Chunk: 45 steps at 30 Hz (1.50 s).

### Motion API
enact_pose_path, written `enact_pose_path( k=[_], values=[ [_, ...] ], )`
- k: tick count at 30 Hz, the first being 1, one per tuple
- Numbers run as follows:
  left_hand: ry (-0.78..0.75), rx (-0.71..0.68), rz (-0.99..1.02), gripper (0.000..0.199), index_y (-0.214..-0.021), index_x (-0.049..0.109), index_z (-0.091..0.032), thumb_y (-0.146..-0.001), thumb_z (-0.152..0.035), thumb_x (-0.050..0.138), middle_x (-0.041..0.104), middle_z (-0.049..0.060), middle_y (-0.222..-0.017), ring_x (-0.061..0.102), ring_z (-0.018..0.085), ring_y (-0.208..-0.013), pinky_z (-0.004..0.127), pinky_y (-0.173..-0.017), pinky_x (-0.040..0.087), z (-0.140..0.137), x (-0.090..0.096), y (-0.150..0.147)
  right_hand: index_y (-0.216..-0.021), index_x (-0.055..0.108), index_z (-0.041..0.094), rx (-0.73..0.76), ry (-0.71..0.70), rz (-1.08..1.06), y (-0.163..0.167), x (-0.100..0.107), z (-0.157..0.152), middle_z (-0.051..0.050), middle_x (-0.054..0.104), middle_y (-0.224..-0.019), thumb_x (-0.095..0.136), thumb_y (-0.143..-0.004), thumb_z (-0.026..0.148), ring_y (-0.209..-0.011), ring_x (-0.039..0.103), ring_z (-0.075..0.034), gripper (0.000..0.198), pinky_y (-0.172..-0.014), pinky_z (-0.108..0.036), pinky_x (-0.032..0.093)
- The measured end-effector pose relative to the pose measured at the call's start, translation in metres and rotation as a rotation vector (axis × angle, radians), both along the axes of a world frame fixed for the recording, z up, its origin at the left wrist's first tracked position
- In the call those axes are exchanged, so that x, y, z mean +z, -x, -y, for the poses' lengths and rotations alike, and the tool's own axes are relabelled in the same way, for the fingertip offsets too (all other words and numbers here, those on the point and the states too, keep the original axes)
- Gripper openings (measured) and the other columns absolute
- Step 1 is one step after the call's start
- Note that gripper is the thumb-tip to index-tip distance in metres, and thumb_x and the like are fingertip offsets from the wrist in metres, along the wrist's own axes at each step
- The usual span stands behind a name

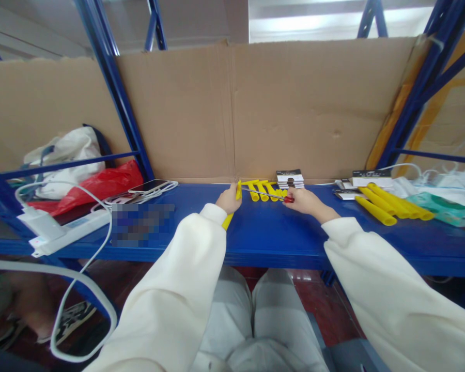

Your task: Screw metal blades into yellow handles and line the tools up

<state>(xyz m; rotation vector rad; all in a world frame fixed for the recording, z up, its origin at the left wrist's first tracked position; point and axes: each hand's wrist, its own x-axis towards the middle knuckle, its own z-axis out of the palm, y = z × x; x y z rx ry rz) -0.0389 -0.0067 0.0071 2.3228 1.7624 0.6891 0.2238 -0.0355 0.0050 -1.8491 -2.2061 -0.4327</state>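
My left hand is closed around a yellow plastic handle, whose head shows above the fingers and whose lower end sticks out below. My right hand grips a screwdriver by its red grip. The metal shaft runs left, its tip close to the head of the yellow handle; whether they touch I cannot tell. Just behind, a row of yellow T-shaped handles lies on the blue shelf. A stack of small black-and-white boxes stands beyond my right hand.
Several yellow tubes, more small boxes and a green packet lie at right. At left are a phone, a power strip with looping cables and a red bag. Cardboard walls the back. Another person's leg shows lower left.
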Motion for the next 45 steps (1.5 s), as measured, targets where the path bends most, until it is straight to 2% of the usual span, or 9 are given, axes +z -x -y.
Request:
enact_pose_path(
  k=[5, 10, 19, 22, 26, 32, 37, 42, 45],
  values=[
    [0.008, -0.007, 0.021, 0.034, -0.123, 0.047, -0.017, -0.091, -0.017, 0.058, 0.069, 0.018, -0.128, 0.075, 0.024, -0.096, 0.032, -0.086, 0.055, -0.0010, -0.0002, 0.0010, -0.093, 0.069, 0.020, 0.036, 0.002, -0.002, 0.0007, 0.0017, 0.0033, -0.009, 0.076, -0.092, 0.056, -0.086, 0.031, -0.082, 0.069, -0.024, 0.019, -0.069, -0.028, 0.041],
    [0.005, -0.003, 0.028, 0.033, -0.122, 0.048, -0.018, -0.090, -0.017, 0.058, 0.069, 0.018, -0.128, 0.075, 0.024, -0.097, 0.032, -0.087, 0.055, -0.0019, -0.0010, 0.0011, -0.090, 0.068, 0.019, 0.052, -0.038, -0.016, 0.0003, 0.0033, 0.0035, -0.009, 0.075, -0.085, 0.057, -0.085, 0.028, -0.079, 0.068, -0.023, 0.014, -0.067, -0.029, 0.040],
    [-0.010, -0.007, 0.030, 0.035, -0.123, 0.048, -0.017, -0.090, -0.017, 0.060, 0.069, 0.017, -0.126, 0.074, 0.024, -0.098, 0.033, -0.088, 0.055, -0.0042, -0.0030, 0.0012, -0.102, 0.064, 0.020, -0.047, -0.036, -0.060, 0.0044, 0.0042, 0.0058, -0.010, 0.075, -0.091, 0.059, -0.084, 0.027, -0.081, 0.069, -0.024, 0.020, -0.066, -0.029, 0.039],
    [-0.008, -0.013, 0.025, 0.035, -0.124, 0.048, -0.017, -0.091, -0.017, 0.058, 0.069, 0.017, -0.127, 0.075, 0.024, -0.098, 0.032, -0.087, 0.055, -0.0041, -0.0030, 0.0012, -0.097, 0.066, 0.020, -0.038, -0.036, -0.045, 0.0041, 0.0054, 0.0066, -0.010, 0.076, -0.096, 0.058, -0.084, 0.026, -0.085, 0.069, -0.024, 0.017, -0.069, -0.029, 0.040],
    [-0.006, -0.013, 0.021, 0.035, -0.124, 0.047, -0.018, -0.091, -0.017, 0.058, 0.068, 0.017, -0.130, 0.075, 0.024, -0.098, 0.031, -0.086, 0.055, -0.0038, -0.0030, 0.0013, -0.086, 0.066, 0.021, -0.025, -0.041, -0.025, 0.0021, 0.0046, 0.0047, -0.009, 0.075, -0.090, 0.060, -0.083, 0.027, -0.083, 0.069, -0.024, 0.009, -0.068, -0.029, 0.040],
    [-0.012, -0.014, 0.016, 0.034, -0.123, 0.048, -0.017, -0.091, -0.016, 0.058, 0.068, 0.018, -0.130, 0.075, 0.024, -0.097, 0.032, -0.086, 0.055, -0.0037, -0.0028, 0.0013, -0.091, 0.065, 0.022, -0.042, -0.037, -0.060, 0.0004, 0.0017, 0.0014, -0.008, 0.074, -0.084, 0.062, -0.082, 0.028, -0.077, 0.067, -0.023, 0.012, -0.063, -0.028, 0.039],
    [-0.012, -0.026, 0.045, 0.036, -0.125, 0.048, -0.017, -0.090, -0.016, 0.058, 0.068, 0.017, -0.129, 0.075, 0.024, -0.097, 0.032, -0.086, 0.055, -0.0041, -0.0032, 0.0015, -0.096, 0.067, 0.021, -0.017, -0.053, -0.050, 0.0020, 0.0032, 0.0042, -0.009, 0.076, -0.091, 0.058, -0.083, 0.028, -0.081, 0.068, -0.023, 0.017, -0.067, -0.029, 0.041],
    [-0.008, -0.024, 0.052, 0.036, -0.125, 0.048, -0.017, -0.090, -0.015, 0.058, 0.068, 0.018, -0.129, 0.075, 0.024, -0.096, 0.032, -0.086, 0.055, -0.0044, -0.0035, 0.0017, -0.090, 0.069, 0.019, -0.026, -0.064, -0.009, 0.0041, 0.0066, 0.0067, -0.011, 0.075, -0.100, 0.057, -0.084, 0.029, -0.090, 0.069, -0.025, 0.017, -0.071, -0.030, 0.042],
    [-0.014, -0.027, 0.048, 0.036, -0.124, 0.049, -0.017, -0.089, -0.014, 0.058, 0.069, 0.018, -0.128, 0.075, 0.024, -0.096, 0.033, -0.087, 0.055, -0.0043, -0.0034, 0.0015, -0.090, 0.069, 0.020, -0.049, -0.059, -0.006, 0.0042, 0.0069, 0.0062, -0.011, 0.075, -0.098, 0.058, -0.083, 0.028, -0.088, 0.069, -0.025, 0.015, -0.070, -0.030, 0.043]
  ],
)
